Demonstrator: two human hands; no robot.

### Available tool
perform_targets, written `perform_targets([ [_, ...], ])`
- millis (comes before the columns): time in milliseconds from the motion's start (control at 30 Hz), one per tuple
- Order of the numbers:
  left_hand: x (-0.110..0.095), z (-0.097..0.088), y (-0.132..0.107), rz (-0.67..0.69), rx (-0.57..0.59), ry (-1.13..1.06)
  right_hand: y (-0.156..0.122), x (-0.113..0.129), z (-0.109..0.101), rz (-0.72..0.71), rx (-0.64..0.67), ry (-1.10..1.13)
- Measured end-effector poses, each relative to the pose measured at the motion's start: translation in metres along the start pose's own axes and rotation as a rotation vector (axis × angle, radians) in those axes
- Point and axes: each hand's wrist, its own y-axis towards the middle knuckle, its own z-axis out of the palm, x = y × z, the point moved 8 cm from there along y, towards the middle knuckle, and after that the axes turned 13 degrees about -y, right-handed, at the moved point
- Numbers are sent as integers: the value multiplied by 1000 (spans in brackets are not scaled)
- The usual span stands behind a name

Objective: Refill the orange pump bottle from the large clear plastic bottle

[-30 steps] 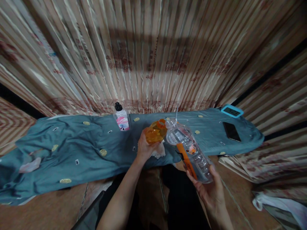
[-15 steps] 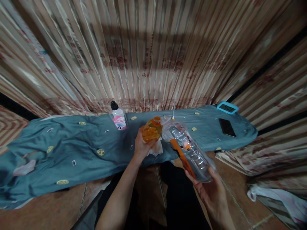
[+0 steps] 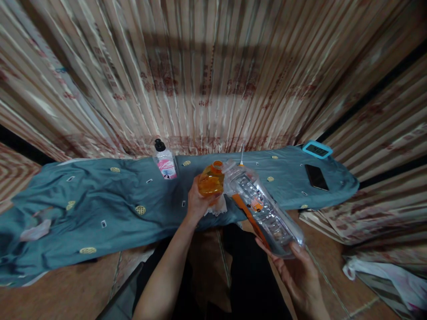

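Note:
My left hand is wrapped round an amber, see-through bottle whose neck stands uncapped. My right hand grips the base end of a large clear plastic bottle with an orange-and-black label. That clear bottle lies tilted, its neck end pointing up and left, close beside the amber bottle's mouth; I cannot tell whether the two touch. Behind the clear bottle a thin white stick with an orange bit at its foot stands up. A white tissue lies just under my left hand.
Teal patterned cloth covers the long, low surface. A black-capped bottle with a pink label stands at the back. To the right are a blue-framed digital clock and a dark phone. A pleated curtain hangs behind.
The clear bottle has shifted slightly, its base end a little lower and to the right. The amber bottle stays almost where it was. Both hands keep their holds.

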Motion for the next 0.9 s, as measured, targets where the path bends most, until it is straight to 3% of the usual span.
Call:
perform_targets([
  [133,0,0,0,-6,-7,5,-2,-3,-5,-7,-16,-76],
  [267,-2,2,0,18,21,-29,7,-6,-26,-107,-31,-159],
  [333,-3,2,1,19,24,-38,15,-6,-34,-192,70,-192],
  [400,-4,2,1,12,22,-33,22,-12,-36,-200,255,-237],
  [500,-6,1,1,-5,3,-7,26,-14,-41,-240,336,-269],
  [700,-4,1,2,-36,-11,-3,7,-8,-31,-294,237,-291],
  [733,-4,2,2,-37,-9,-8,2,-9,-25,-274,268,-300],
  [900,-1,1,3,-45,-13,1,-16,-6,-20,-156,157,-334],
])
